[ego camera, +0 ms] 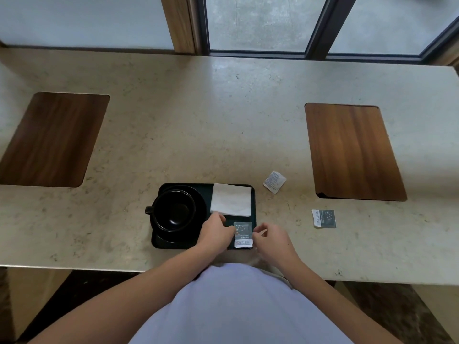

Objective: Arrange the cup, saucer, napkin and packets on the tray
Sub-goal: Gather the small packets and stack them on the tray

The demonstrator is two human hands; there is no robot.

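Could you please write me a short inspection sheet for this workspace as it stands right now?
Surface: pale stone counter with two inset wood panels.
Job's things: black tray holds the cup on its saucer, a white napkin and one dark packet; a white packet and another dark packet lie on the counter to the right.
Clutter: nothing seen.
Hands: left hand and right hand flank the packet on the tray; grip unclear.
Cables: nothing seen.
Surroundings: window frames behind the counter.
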